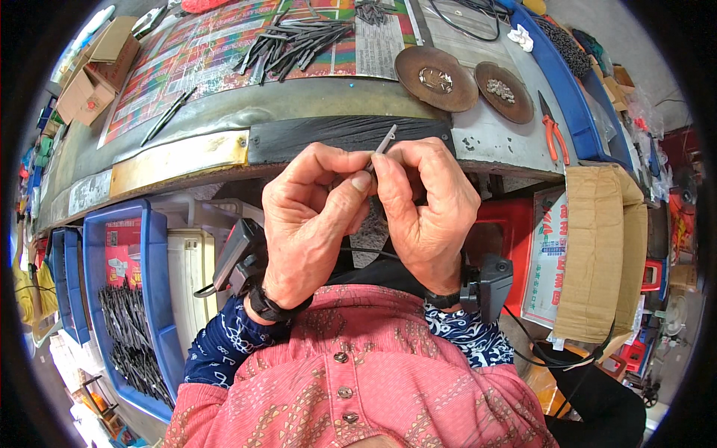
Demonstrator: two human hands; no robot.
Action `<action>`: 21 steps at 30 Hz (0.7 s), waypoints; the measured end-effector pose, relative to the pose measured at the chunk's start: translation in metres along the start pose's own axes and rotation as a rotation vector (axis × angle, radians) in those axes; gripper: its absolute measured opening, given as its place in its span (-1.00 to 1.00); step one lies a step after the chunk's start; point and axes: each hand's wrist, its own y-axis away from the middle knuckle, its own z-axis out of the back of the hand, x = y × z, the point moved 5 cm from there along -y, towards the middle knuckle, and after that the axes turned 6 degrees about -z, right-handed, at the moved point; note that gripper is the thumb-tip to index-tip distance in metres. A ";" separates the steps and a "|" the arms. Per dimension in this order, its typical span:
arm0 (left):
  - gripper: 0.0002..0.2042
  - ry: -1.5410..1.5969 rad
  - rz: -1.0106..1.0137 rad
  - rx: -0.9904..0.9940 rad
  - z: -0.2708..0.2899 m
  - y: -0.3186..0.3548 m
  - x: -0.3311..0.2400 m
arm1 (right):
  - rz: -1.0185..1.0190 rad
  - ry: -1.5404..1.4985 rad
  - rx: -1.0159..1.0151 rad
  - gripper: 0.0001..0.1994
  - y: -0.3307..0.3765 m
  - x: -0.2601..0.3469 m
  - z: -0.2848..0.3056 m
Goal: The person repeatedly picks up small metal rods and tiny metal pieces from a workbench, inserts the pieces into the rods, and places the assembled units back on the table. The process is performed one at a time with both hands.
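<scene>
Table: stretching across beyond the hands, keeping most things within arm's reach.
Printed sheets: covering much of the tabletop, probably protecting the surface.
Blue bin: standing low on the left, keeping a mass of dark strips together.
Cardboard box: standing by the table edge on the right, perhaps staying there for easy reach.
Strip pile: lying loosely on the sheets, spreading out, likely for easier picking.
Left hand: pinching the grey strip's lower part between thumb and forefinger, apparently steadying from below.
Right hand: pinching the same strip just above, pressing with the thumb, seemingly sharing control of so thin a thing.
Round dishes: sitting side by side, probably stopping loose bits from rolling away.
Pliers: lying beside the dishes, pointing orange handles toward the near edge, likely for quick grabbing.
Grey strip: slanting up and rightward between both hands, leaving the top free and visible.
Small bits: clustering inside the dishes, apparently sorting into two kinds.
</scene>
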 end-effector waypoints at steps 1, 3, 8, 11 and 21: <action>-0.89 -0.022 -0.001 -0.011 0.000 0.000 0.000 | 0.017 -0.011 0.006 -0.85 0.000 0.001 0.000; -0.90 -0.013 -0.001 0.007 0.000 0.000 -0.001 | 0.036 -0.002 0.016 -0.84 0.001 0.003 0.000; -0.90 -0.019 0.013 0.006 0.000 0.000 -0.001 | 0.031 0.036 0.039 -0.86 0.001 0.002 0.000; -0.90 -0.015 0.001 0.009 -0.002 0.000 0.000 | -0.003 0.052 0.082 -0.87 0.001 -0.003 0.001; -0.89 0.001 0.004 0.017 -0.002 0.000 -0.001 | -0.406 -0.418 0.196 -0.62 0.004 -0.017 -0.006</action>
